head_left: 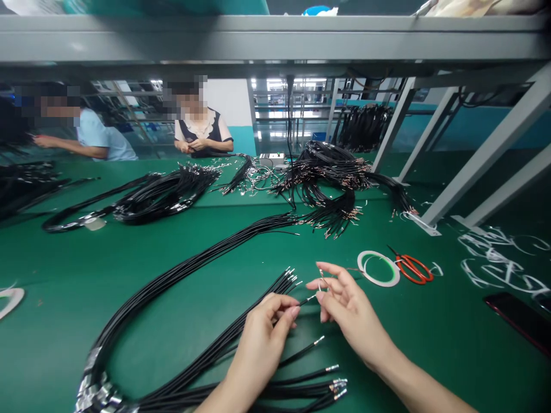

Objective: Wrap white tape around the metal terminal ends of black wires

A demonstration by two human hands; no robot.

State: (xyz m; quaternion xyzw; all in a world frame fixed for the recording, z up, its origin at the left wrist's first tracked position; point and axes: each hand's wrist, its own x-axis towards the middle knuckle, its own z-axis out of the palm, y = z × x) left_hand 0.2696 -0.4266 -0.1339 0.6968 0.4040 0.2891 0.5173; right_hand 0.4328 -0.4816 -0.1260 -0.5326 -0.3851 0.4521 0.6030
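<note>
My left hand [269,324] pinches the end of a thin black cable [306,300] whose bare metal tip points to the right. My right hand [344,301] meets that tip, its thumb and fingers closed on a small clear ring-shaped piece [322,285]. Under both hands lies a bundle of black cables [202,355] with metal ends, bound with shiny tape [97,393] at the lower left. A second long bundle [206,252] curves away over the green table [64,287].
A white tape roll [379,268] and red scissors [413,268] lie right of my hands. A dark phone [519,318] sits at the far right, white scraps [499,258] near it. More cable heaps [331,172] lie further back. Two people work across the table. A metal shelf frame [486,152] slants on the right.
</note>
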